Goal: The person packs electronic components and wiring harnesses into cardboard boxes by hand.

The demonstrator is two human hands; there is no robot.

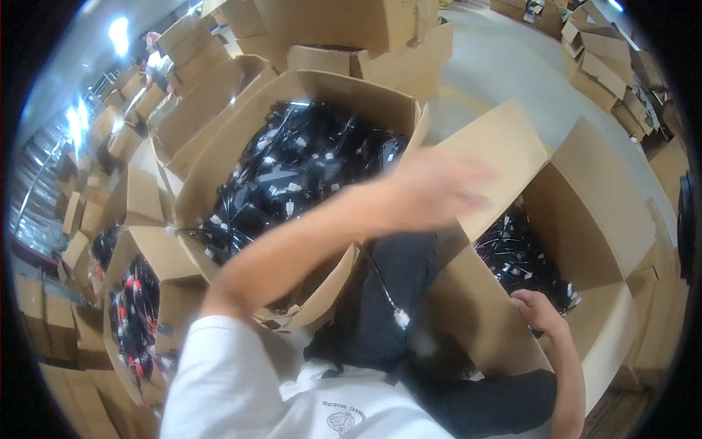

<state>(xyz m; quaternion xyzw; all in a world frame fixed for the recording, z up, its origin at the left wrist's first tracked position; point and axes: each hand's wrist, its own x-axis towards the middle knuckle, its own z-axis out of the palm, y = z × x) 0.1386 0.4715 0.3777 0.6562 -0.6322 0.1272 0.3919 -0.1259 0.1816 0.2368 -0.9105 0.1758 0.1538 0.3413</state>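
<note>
My left hand [439,192] is smeared by motion as it reaches across to the right, over a raised flap [504,157] of the right cardboard box [592,212]. Its fingers are too blurred to read. Fingers curled, my right hand [539,311] is closed at the near wall of that box; what it grips, if anything, is hidden. Inside lie black cables [515,252] with white connectors. Below my left forearm, a large cardboard box [358,84] holds a heap of black cabled parts [292,164] with white plugs. One black cable [384,282] with a white plug dangles before my dark trousers.
At the left, another open box [172,256] contains black cables with red and white connectors [135,314]. Stacked cartons [336,29] stand behind the large box. More cartons [599,66] line the far right across a grey floor [504,58]. A person [157,64] stands in the far left background.
</note>
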